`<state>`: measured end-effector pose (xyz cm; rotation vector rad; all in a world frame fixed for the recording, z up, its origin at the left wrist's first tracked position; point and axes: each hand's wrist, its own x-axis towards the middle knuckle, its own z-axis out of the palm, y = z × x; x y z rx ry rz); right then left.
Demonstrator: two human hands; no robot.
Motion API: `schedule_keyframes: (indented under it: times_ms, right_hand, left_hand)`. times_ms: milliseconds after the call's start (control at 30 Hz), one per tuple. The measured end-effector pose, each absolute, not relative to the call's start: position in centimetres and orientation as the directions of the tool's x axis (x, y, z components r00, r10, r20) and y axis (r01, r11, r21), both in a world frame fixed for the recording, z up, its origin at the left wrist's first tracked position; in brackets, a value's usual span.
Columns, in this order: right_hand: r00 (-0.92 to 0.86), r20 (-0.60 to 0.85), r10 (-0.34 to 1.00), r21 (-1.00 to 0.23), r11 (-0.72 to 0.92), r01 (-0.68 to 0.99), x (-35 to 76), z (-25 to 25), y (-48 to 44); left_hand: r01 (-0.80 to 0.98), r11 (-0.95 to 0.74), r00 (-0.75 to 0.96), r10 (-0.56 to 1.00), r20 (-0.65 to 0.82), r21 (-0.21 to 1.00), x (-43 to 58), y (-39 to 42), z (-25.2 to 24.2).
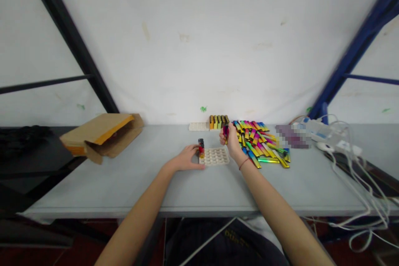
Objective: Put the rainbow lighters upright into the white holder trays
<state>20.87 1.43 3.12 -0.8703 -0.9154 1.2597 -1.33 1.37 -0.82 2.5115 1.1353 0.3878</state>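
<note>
A pale tray (pixel 218 156) with rows of round-ended slots lies flat on the table. Red and yellow lighters (pixel 201 149) with black tops stand upright along its left side. My left hand (pixel 183 158) rests at that side, thumb and fingers apart around the tray's left end, with the thumb by the near corner. Above the tray's far right corner, my right hand (pixel 231 139) is closed on a dark pink lighter (pixel 226 131), held roughly upright. Beside my right wrist spreads a pile of shiny multicoloured lighters (pixel 258 146); hand and forearm hide part of it.
By the wall, a tray filled with upright lighters (pixel 218 121) stands beside another pale tray (pixel 198 126). An opened cardboard box (pixel 101 133) lies at the left. White cables (pixel 352 166) and a power strip (pixel 321 129) occupy the right, near a blurred patch (pixel 293 136).
</note>
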Motion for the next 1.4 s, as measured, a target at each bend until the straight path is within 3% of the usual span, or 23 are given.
schedule_keyframes:
  times_ms: [300, 833, 1400]
  right_hand:
    - [0.114, -0.100, 0.989, -0.928, -0.051, -0.369, 21.1, 2.8, 0.9]
    - [0.272, 0.034, 0.962, -0.961, 0.107, -0.256, 20.8, 1.8, 1.1]
    - [0.270, 0.060, 0.961, -0.970, 0.121, -0.213, 20.5, 1.3, 1.3]
  left_hand:
    - [0.675, -0.608, 0.636, 0.767, 0.089, 0.417, -1.3, 1.3, -0.7]
    - [0.665, -0.621, 0.639, 0.761, 0.113, 0.415, -1.3, 1.5, -0.9]
    - [0.669, -0.624, 0.643, 0.758, 0.106, 0.404, -1.5, 1.3, -0.7]
